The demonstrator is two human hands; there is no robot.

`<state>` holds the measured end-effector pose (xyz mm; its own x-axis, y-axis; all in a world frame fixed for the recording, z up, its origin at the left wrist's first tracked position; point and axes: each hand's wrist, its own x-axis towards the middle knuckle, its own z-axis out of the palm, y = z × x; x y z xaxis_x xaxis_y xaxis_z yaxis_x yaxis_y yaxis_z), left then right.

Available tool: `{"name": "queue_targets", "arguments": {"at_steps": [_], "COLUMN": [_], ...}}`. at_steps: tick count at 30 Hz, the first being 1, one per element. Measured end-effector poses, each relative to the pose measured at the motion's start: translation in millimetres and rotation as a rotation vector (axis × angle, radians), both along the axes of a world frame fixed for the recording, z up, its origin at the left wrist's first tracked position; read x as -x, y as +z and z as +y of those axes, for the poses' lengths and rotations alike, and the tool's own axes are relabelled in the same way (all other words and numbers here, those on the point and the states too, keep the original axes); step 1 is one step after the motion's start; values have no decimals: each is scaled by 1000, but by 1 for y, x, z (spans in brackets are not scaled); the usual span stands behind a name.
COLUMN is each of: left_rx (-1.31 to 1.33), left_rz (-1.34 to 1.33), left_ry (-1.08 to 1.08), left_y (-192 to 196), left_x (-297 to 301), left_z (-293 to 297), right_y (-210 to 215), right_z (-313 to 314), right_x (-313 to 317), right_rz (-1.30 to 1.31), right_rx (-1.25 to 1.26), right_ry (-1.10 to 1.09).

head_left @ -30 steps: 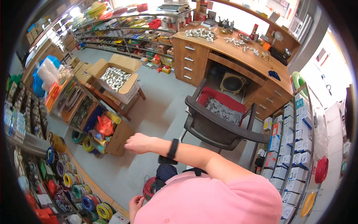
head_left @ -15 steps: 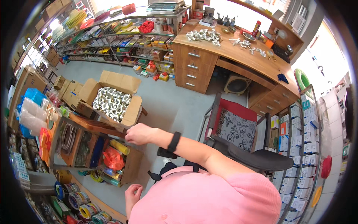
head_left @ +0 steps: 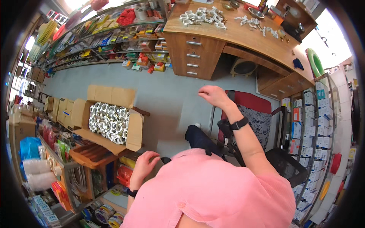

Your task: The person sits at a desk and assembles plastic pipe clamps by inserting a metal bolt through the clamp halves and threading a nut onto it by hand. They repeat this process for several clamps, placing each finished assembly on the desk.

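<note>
Above the grey floor, in front of the red chair, my right hand reaches out with loosely bent fingers, and nothing shows in it. A dark band circles that wrist. My left hand hangs low beside my pink shirt, its fingers half curled and apart, holding nothing visible. It is nearest to a brown wooden tray-like piece and an open cardboard box. White-and-metal ring-shaped fittings fill the box.
A wooden desk at the back bears more white fittings and a metal bowl. Stocked shelves line the back left. Racks of small boxes stand at the right. Wire spools lie lower left.
My right hand has swung from near the wooden piece by the box rightward to the chair. My left hand has risen slightly. The view has turned and shifted, with my body nearer the box and desk.
</note>
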<state>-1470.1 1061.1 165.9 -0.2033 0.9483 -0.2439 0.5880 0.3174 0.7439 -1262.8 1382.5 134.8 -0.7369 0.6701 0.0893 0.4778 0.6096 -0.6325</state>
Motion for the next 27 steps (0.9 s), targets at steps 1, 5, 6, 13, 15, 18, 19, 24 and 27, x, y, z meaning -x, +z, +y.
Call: {"name": "queue_targets", "arguments": {"at_steps": [1, 5, 6, 13, 15, 18, 19, 24, 27], "left_rx": [59, 296, 316, 654, 714, 770, 781, 791, 758], "left_rz": [-13, -229, -229, -52, -69, -101, -98, -79, -69], "left_ry": [-14, 123, 102, 151, 153, 57, 32, -221, -334], "left_y": [-1, -49, -64, -162, -157, -149, -148, -150, -165], "left_x": [5, 29, 35, 76, 82, 89, 97, 134, 168], "left_z": [21, 88, 99, 127, 151, 202, 217, 329, 412], "right_y": [-13, -91, -112, -156, -155, -187, -167, -166, -63], "right_z": [14, 21, 14, -84, -99, -127, -110, -103, -22], "right_x": [-16, -79, -97, -192, -199, -207, -189, -133, -66], "right_rz": [-90, -513, -547, -615, -733, -669, -621, -274, -404], "right_rx": [57, 259, 367, 925, 913, 1013, 1214, 1592, 1819], "right_ry": [-55, 12, 66, -191, 35, -144, -297, -663, -912]}}
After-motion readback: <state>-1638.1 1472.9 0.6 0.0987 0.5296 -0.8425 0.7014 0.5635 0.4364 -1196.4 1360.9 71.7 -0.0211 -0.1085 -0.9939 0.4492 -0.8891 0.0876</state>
